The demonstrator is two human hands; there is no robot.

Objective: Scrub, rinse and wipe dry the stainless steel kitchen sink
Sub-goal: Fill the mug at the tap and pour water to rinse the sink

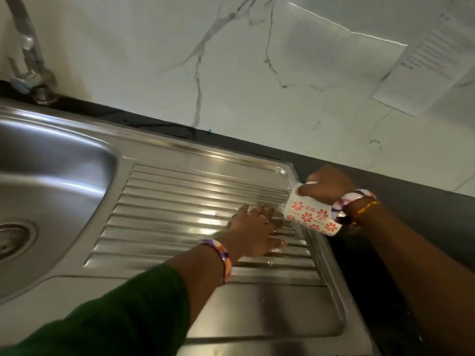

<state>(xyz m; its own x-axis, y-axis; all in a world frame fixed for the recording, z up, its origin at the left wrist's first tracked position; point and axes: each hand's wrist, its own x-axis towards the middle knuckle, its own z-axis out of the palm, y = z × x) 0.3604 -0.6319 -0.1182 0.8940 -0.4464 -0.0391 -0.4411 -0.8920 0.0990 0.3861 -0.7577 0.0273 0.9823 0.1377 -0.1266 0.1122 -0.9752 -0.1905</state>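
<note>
a steel sink (164,160) is set in a dark counter (401,176). the left hand (253,231) presses flat, fingers spread, on the wet ribbed drainboard (180,201). the right hand (325,187) grips a tilted patterned cup (312,214) at the drainboard's right edge.

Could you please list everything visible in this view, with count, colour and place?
Sink: one, stainless steel, basin at left, ribbed drainboard in the middle.
Drain: one, metal, in the basin at far left.
Tap: one, chrome, top left.
Countertop: one, dark, behind and right of the sink.
Wall: white marbled, at the back.
Paper sheet: one, white, on the wall, top right.
Cup: one, white with red flowers, tipped over the drainboard's right edge.
Hands: left hand flat on the drainboard; right hand grips the cup.
</note>
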